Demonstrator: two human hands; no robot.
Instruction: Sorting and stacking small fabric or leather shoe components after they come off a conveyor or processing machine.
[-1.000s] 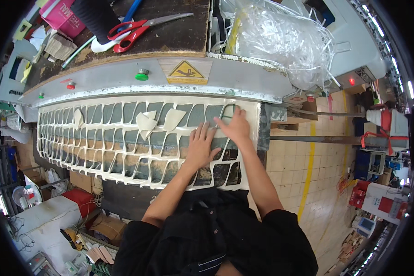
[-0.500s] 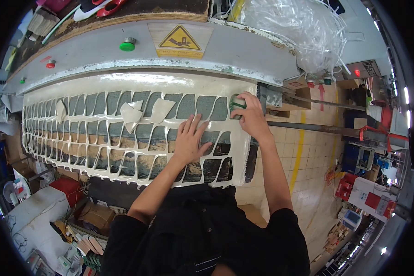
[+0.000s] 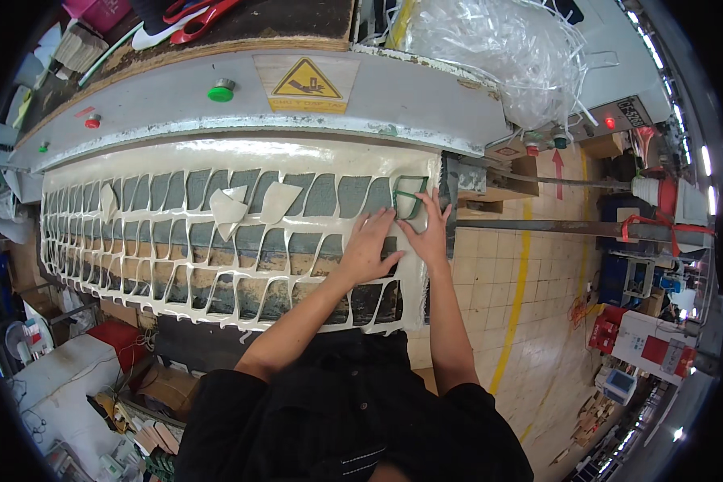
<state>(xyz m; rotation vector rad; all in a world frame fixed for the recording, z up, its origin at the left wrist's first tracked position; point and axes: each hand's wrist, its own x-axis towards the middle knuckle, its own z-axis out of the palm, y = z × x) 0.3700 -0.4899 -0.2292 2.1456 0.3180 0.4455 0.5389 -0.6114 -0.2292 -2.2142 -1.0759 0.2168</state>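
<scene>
A green-edged cutting die (image 3: 410, 194), an open outline with a bar across it, sits on the right end of a cream sheet (image 3: 241, 150). My right hand (image 3: 427, 233) holds it lightly at its near right corner, thumb on the near side and a finger along the right edge. My left hand (image 3: 367, 253) lies flat on the sheet, fingers stretched out, fingertips close to the die's near left corner. Rows of cut-out holes run through the sheet to the left. Loose cream cut pieces (image 3: 280, 202) rest on it.
Behind the sheet runs a grey machine beam (image 3: 426, 120) with a green button (image 3: 221, 91) and a yellow warning sign (image 3: 305, 82). Red-handled scissors (image 3: 193, 24) lie on the shelf above. A bag of clear plastic strips (image 3: 490, 60) sits at the back right.
The right hand has shifted down from the top of the die to its near corner, uncovering the outline. My left hand has slid right, toward the die. The view has shifted slightly.
</scene>
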